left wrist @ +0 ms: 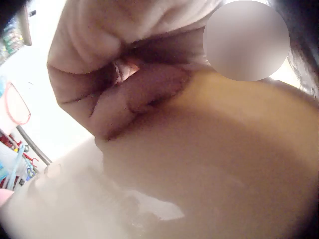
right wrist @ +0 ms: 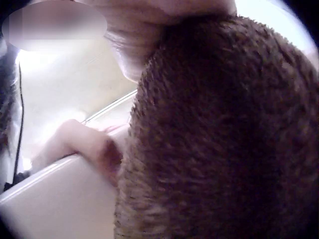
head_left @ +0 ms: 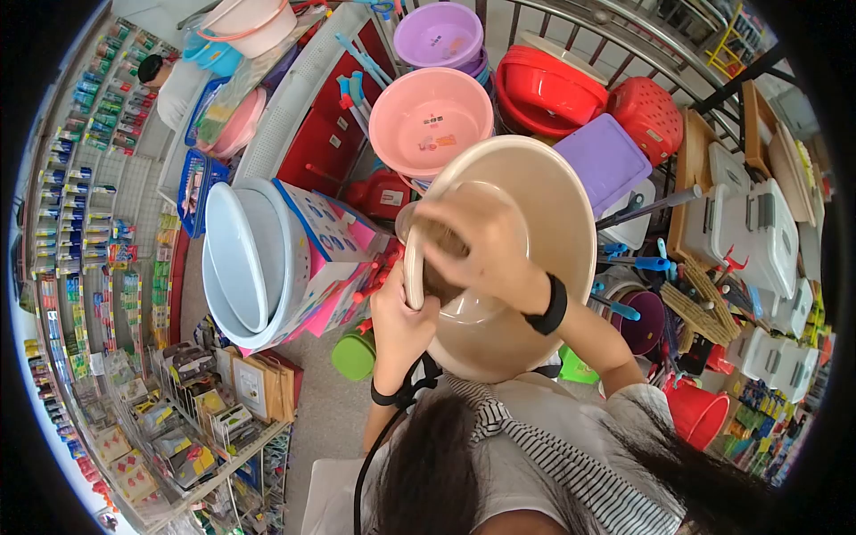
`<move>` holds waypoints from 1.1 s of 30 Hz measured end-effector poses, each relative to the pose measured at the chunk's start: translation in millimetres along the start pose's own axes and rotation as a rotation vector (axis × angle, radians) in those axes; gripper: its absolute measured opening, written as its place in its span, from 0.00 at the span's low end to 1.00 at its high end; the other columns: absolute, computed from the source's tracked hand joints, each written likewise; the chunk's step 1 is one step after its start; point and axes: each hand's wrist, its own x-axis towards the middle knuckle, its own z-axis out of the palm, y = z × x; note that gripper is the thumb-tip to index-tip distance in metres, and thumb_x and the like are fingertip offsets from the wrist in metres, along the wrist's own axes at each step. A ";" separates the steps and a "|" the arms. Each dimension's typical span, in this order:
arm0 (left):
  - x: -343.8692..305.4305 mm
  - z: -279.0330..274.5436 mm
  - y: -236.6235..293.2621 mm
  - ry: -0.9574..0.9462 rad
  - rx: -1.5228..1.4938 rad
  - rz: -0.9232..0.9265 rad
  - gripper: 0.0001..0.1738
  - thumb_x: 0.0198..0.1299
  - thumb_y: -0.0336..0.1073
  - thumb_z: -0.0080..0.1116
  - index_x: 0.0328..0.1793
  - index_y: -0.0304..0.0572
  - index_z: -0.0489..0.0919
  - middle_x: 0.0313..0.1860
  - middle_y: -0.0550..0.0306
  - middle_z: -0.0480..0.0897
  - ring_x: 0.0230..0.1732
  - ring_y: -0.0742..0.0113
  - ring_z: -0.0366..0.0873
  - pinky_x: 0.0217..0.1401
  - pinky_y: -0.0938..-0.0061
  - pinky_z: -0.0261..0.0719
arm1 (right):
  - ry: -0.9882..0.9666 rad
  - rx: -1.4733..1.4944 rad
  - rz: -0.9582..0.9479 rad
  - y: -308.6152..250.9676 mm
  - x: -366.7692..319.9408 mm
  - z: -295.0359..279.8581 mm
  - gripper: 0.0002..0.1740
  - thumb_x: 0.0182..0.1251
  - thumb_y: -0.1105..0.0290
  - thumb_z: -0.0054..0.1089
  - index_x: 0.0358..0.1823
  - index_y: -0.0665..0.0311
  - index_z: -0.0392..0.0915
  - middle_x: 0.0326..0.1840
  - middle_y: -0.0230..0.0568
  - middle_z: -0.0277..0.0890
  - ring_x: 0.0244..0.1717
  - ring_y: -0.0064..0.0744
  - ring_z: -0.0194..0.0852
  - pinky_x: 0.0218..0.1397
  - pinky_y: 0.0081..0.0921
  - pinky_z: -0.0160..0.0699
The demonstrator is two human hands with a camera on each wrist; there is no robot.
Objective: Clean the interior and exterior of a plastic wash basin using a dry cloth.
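Observation:
A large beige plastic basin (head_left: 562,214) is tilted in front of the body, its open side facing up. My left hand (head_left: 401,314) grips the rim at the basin's left side, thumb curled over the edge. In the left wrist view the fingers (left wrist: 144,92) of that hand wrap the smooth beige rim. My right hand (head_left: 489,248), blurred, reaches inside the basin and holds a brown fuzzy cloth (head_left: 440,278) against the wall near the left rim. Close up in the right wrist view, the cloth (right wrist: 214,139) hangs from the hand and hides most of its fingers.
Ahead stand a pink basin (head_left: 428,120), a purple basin (head_left: 437,34) and red basins (head_left: 553,85). Light blue basins (head_left: 236,267) sit on a box at the left, beyond a green stool (head_left: 355,354). Storage boxes (head_left: 758,236) and brushes crowd the right; shelves line the far left.

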 end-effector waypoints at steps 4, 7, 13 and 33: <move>0.1 4.0 -1.4 0.029 -0.054 0.005 0.17 0.44 0.21 0.53 0.45 0.33 0.76 0.20 0.52 0.71 0.22 0.72 0.67 0.29 0.75 0.70 | 0.093 -0.054 0.111 7.3 6.1 0.8 0.18 0.47 0.74 0.71 0.43 0.63 0.82 0.37 0.45 0.82 0.38 0.48 0.80 0.42 0.37 0.80; 1.0 2.1 -5.1 0.016 0.002 0.028 0.16 0.44 0.21 0.53 0.43 0.33 0.76 0.20 0.53 0.70 0.21 0.71 0.66 0.28 0.75 0.70 | 0.055 -0.021 0.010 -1.3 -4.8 6.1 0.18 0.46 0.74 0.72 0.43 0.62 0.82 0.36 0.44 0.81 0.34 0.45 0.78 0.39 0.34 0.78; 3.3 3.9 -4.1 0.014 -0.035 0.019 0.12 0.44 0.21 0.54 0.38 0.34 0.73 0.19 0.51 0.70 0.20 0.70 0.66 0.28 0.74 0.69 | 0.148 0.016 0.108 15.5 -1.5 4.4 0.19 0.46 0.73 0.70 0.43 0.62 0.81 0.36 0.44 0.80 0.38 0.48 0.79 0.43 0.38 0.79; 8.1 3.6 0.2 -0.053 0.013 0.044 0.16 0.45 0.21 0.54 0.44 0.34 0.76 0.22 0.49 0.76 0.21 0.66 0.72 0.30 0.72 0.73 | 0.068 -0.021 0.077 -4.5 -6.0 -2.7 0.18 0.46 0.75 0.72 0.42 0.62 0.83 0.34 0.42 0.80 0.32 0.42 0.76 0.37 0.32 0.76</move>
